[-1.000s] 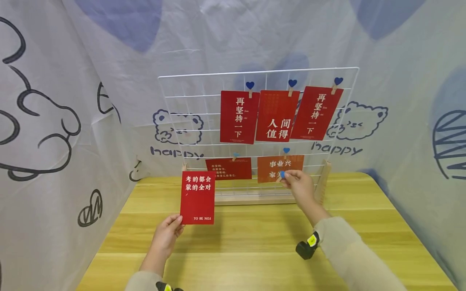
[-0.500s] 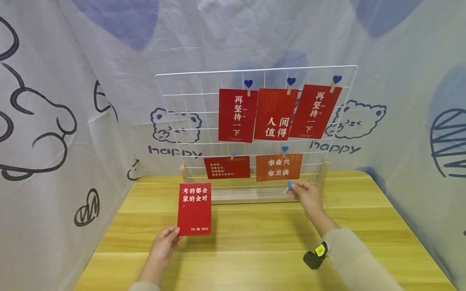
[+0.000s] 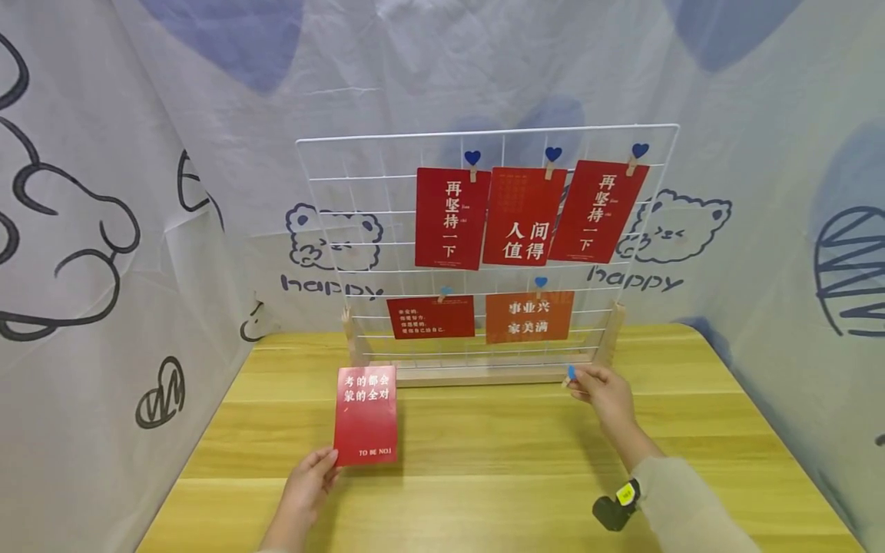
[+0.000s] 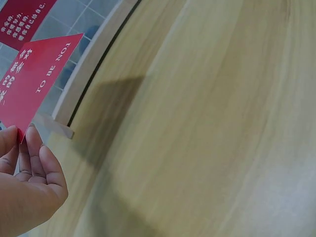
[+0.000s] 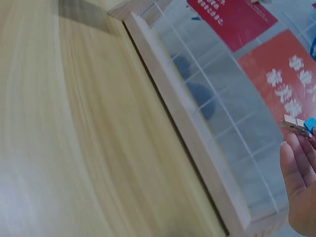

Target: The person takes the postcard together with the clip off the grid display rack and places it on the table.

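My left hand (image 3: 309,485) pinches a red card (image 3: 366,418) with white lettering by its lower left corner, holding it upright over the table. In the left wrist view the thumb and fingers meet at the card's corner. A small wooden clothespin (image 5: 295,124) with a blue heart sits between the thumb and fingertips of my right hand (image 3: 605,395), in front of the rack's lower right. The white wire grid rack (image 3: 373,178) carries three red cards along its top, one of them a tilted card (image 3: 600,211). Lower down hang a dark red card (image 3: 432,317) and an orange card (image 3: 528,317).
Blue heart clothespins (image 3: 553,154) fasten the cards to the grid. The rack's wooden base (image 3: 477,375) stands at the back of the wood-grain table (image 3: 456,491). A pale curtain (image 3: 228,115) with blue drawings surrounds the table on the back and sides.
My right hand has drawn away from the orange card, moving down and right with the clothespin. My left hand has lowered the red card, which now leans back slightly.
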Demonstrator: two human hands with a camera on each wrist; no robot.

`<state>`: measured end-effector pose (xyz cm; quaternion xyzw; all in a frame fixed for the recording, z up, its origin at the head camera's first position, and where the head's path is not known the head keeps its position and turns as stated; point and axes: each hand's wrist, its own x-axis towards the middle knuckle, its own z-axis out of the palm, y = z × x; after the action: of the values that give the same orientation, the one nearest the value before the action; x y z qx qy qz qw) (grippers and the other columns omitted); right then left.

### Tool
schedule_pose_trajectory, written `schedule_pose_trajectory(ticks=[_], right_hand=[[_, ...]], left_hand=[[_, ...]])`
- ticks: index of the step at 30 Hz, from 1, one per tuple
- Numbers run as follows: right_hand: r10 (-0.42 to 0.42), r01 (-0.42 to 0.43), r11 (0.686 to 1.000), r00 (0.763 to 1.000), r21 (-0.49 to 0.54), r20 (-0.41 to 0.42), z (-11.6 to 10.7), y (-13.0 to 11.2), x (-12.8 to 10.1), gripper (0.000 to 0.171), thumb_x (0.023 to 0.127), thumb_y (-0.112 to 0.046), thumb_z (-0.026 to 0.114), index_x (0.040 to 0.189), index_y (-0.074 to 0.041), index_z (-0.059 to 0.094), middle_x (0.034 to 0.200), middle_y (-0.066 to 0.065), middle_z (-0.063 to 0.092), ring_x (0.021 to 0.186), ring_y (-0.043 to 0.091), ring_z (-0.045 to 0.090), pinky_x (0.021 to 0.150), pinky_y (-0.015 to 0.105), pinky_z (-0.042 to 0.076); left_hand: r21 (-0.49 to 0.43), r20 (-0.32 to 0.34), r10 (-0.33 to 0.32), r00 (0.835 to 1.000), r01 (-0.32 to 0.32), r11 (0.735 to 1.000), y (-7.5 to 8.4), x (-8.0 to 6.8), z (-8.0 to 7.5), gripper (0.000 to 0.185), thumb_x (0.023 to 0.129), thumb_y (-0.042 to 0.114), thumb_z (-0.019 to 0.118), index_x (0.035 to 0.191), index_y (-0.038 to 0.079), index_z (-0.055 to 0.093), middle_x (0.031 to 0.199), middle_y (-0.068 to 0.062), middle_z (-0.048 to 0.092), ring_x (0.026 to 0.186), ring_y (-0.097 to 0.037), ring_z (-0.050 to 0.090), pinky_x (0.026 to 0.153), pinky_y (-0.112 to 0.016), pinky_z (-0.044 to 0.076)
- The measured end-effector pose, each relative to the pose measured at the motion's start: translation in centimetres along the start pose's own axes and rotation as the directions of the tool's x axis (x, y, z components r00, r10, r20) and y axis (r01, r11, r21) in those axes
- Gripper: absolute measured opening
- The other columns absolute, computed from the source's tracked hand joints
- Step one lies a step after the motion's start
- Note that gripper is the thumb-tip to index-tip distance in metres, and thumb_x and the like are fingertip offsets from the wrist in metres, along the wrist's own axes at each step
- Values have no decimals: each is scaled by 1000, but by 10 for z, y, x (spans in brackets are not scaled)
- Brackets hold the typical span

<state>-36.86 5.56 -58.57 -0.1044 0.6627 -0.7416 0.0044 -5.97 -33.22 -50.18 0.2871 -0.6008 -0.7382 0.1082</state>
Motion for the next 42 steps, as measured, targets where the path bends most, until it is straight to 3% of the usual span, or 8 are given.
schedule_pose_trajectory(ticks=[8,19,33,38,42], right_hand=[[67,-74,996,991,-56,-117,-19,-2,-18,40,73,-31,67,96,0,59,81,8,64,71,17,62,61,27,49],[138,-154,984,976,-91,-168,-31,-16,-41,44,75,-31,65,99,4,55,77,3,64,68,12,62,60,23,49],[207,-238,966,945,-99,-252,-43,-14,-62,37,78,-22,64,99,7,54,70,-2,62,64,8,61,59,20,49],[239,-273,955,940,-118,-242,-40,-31,-76,31,80,-23,62,95,3,55,69,-5,61,63,5,59,59,19,49],[251,-283,953,938,-109,-239,-30,-60,-90,24,82,-13,58,94,7,55,66,-5,60,61,4,58,59,20,49]], left_hand=[[-1,1,-18,1000,18,1000,-12,-1,-3,8,87,7,49,88,3,56,74,1,53,68,-8,51,66,-21,45],[44,-7,-23,1000,23,999,-18,-4,-8,26,88,7,46,106,-11,47,77,0,54,71,-10,51,67,-21,45],[88,-22,-56,998,58,994,-23,-3,-16,25,88,10,47,103,-10,48,77,0,54,71,-10,51,66,-21,44],[100,-19,-56,998,57,993,-25,-3,-17,30,88,9,46,107,-14,44,78,0,54,71,-9,51,66,-21,45],[110,-20,-66,998,68,992,-28,-3,-18,31,88,10,46,108,-13,44,79,0,54,72,-10,51,67,-22,44]])
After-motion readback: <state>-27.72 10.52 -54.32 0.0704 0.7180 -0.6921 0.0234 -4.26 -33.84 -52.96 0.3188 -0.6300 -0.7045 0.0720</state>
